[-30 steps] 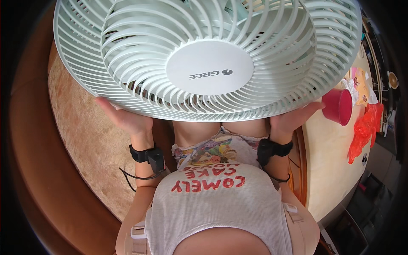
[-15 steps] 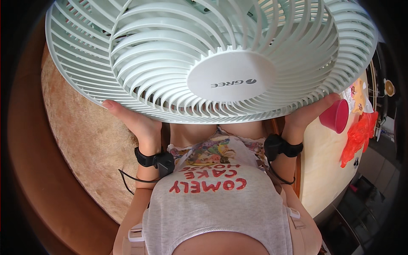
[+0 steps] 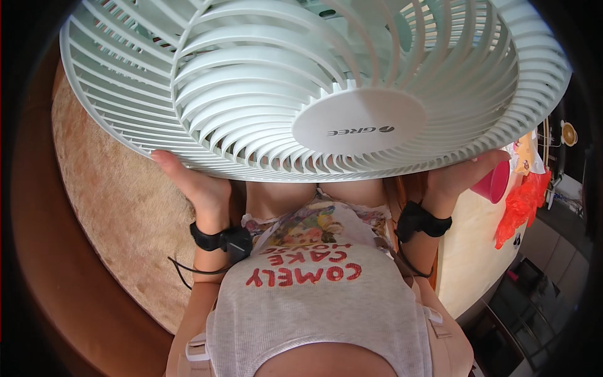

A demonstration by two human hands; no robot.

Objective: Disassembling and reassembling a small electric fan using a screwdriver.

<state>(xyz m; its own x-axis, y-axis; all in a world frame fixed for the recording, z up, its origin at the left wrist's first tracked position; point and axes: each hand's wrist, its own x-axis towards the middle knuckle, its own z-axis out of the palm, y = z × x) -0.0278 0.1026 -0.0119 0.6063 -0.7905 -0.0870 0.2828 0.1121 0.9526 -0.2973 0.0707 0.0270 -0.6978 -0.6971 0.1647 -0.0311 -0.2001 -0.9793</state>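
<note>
A large pale mint plastic fan guard point(image 3: 264, 56), with curved slats and a white oval centre, fills the upper view above my lap, tilted so that parts behind the slats show through. My left hand point(image 3: 198, 185) grips its lower left rim from underneath, thumb along the edge and fingers hidden behind it. At the lower right rim my right hand point(image 3: 458, 173) does the same, thumb pointing outward. Both wrists wear black straps with small devices point(image 3: 239, 244) and thin cables.
To my left are a beige fluffy seat point(image 3: 119, 207) and a brown leather edge point(image 3: 88, 283). At right a cream table point(image 3: 468, 264) holds a magenta bin point(image 3: 493, 185), red plastic bag point(image 3: 521, 207) and packets point(image 3: 524, 151). A dark cabinet point(image 3: 512, 327) stands beyond.
The fan guard has shifted to the right and slightly down in view and tilted a little, with both hands still on its rim. My right hand has moved rightward with it.
</note>
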